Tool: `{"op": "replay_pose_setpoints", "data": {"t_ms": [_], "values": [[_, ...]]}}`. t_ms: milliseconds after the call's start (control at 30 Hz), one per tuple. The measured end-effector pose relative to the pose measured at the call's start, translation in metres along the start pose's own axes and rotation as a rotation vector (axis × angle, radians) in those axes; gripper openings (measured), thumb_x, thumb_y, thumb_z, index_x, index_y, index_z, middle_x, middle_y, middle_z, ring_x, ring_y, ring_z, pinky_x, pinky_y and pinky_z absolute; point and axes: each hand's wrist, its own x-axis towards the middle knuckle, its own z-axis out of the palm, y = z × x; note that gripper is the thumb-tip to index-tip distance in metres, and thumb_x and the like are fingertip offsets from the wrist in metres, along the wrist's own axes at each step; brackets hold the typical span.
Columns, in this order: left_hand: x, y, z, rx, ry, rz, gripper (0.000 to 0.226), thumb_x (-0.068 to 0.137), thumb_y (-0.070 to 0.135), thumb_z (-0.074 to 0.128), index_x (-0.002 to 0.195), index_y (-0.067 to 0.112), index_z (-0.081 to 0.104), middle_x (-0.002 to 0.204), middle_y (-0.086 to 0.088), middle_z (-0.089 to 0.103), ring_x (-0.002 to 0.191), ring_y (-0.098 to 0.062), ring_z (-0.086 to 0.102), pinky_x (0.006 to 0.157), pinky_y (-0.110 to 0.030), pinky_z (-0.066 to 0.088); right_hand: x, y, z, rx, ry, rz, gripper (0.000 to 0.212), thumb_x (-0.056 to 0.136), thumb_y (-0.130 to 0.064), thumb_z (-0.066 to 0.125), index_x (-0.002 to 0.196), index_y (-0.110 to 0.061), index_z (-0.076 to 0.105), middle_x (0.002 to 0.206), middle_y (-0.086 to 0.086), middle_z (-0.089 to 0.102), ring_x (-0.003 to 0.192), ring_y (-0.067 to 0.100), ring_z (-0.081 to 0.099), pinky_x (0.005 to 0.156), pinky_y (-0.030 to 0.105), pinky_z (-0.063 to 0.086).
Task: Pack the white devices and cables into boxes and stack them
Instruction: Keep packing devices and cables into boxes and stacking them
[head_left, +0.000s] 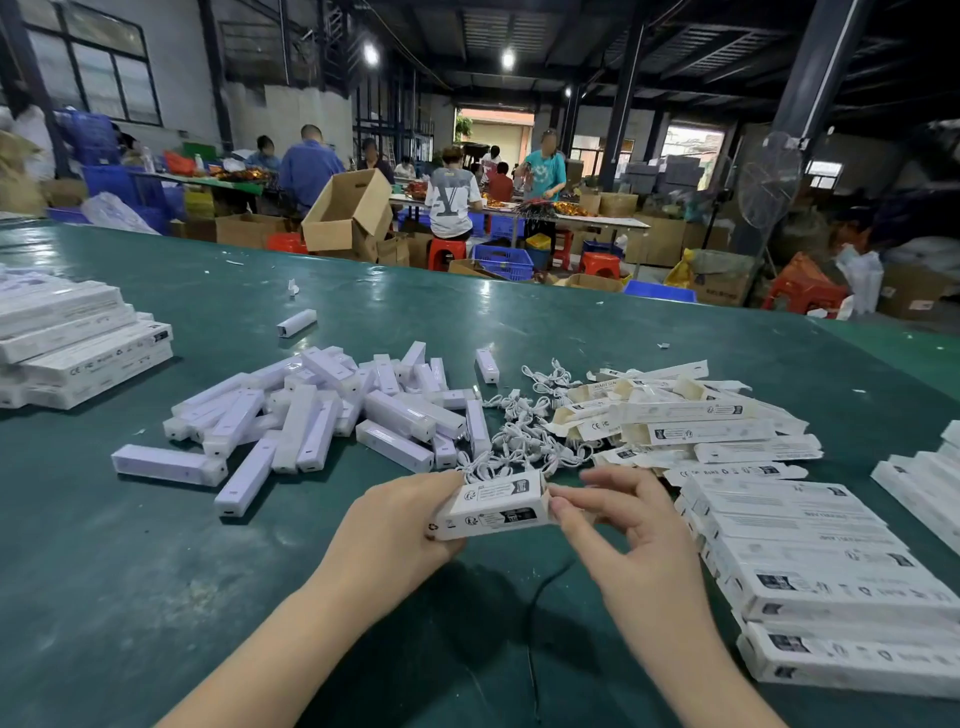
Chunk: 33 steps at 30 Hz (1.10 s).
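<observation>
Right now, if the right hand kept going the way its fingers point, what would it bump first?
The right hand points left at the box held by the left hand. It already touches the box's open end.

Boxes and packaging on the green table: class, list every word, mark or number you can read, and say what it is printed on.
"CE": side of a packed box in the left stack.
"CE": flat unfolded box in the pile.
"Y": back of a seated person's grey T-shirt.
Box in the hands: print too small to read.
</observation>
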Motion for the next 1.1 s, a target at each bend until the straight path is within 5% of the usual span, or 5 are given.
{"op": "replay_pose_setpoints", "data": {"t_ms": [200, 400, 567, 700, 1100], "values": [[-0.001, 0.002, -0.001, 0.040, 0.026, -0.087, 0.034, 0.076, 0.024, 0.065, 0.074, 0.029, 0.031, 0.070, 0.016, 0.043, 0.068, -0.013, 0.039, 0.053, -0.024, 0.032, -0.020, 0.001, 0.026, 0.034, -0.268, 0.016, 0.058, 0.094, -0.029, 0.060, 0.138, -0.052, 0.031, 0.136, -0.030, 0.044, 0.120, -0.016, 0.045, 0.096, 0.007, 0.041], [0.000, 0.010, -0.006, 0.038, 0.038, -0.073, 0.031, 0.083, 0.022, 0.065, 0.089, 0.030, 0.036, 0.093, 0.013, 0.057, 0.076, -0.013, 0.043, 0.061, -0.030, 0.041, -0.028, -0.001, 0.031, -0.143, -0.373, -0.071, 0.085, 0.094, -0.045, 0.053, 0.139, -0.065, -0.016, 0.152, -0.042, -0.005, 0.142, -0.004, 0.025, 0.113, 0.028, 0.034], [-0.001, 0.016, -0.009, 0.089, 0.072, -0.037, 0.025, 0.082, 0.020, 0.066, 0.090, 0.024, 0.043, 0.093, 0.008, 0.061, 0.077, -0.023, 0.051, 0.056, -0.031, 0.037, -0.026, -0.007, 0.028, 0.094, -0.206, 0.001, 0.067, 0.093, -0.054, 0.037, 0.139, -0.068, -0.010, 0.135, -0.047, 0.039, 0.120, -0.010, 0.051, 0.090, 0.000, 0.036], [-0.001, 0.016, -0.007, 0.147, 0.076, -0.016, 0.027, 0.081, 0.021, 0.067, 0.090, 0.024, 0.042, 0.091, 0.008, 0.059, 0.074, -0.019, 0.045, 0.057, -0.029, 0.030, -0.021, -0.002, 0.027, 0.241, -0.141, 0.089, 0.053, 0.087, -0.063, 0.034, 0.139, -0.056, 0.028, 0.134, -0.010, 0.060, 0.116, 0.012, 0.060, 0.097, 0.028, 0.050], [0.000, 0.018, -0.001, 0.308, 0.105, 0.171, 0.048, 0.039, 0.014, 0.090, 0.068, 0.016, 0.053, 0.060, 0.008, 0.053, 0.049, -0.019, 0.051, 0.042, -0.019, 0.030, -0.007, 0.001, 0.020, 0.580, -0.026, 0.358, 0.014, 0.095, -0.020, 0.056, 0.108, -0.017, 0.062, 0.087, 0.012, 0.076, 0.071, 0.030, 0.074, 0.058, 0.027, 0.058]]}}
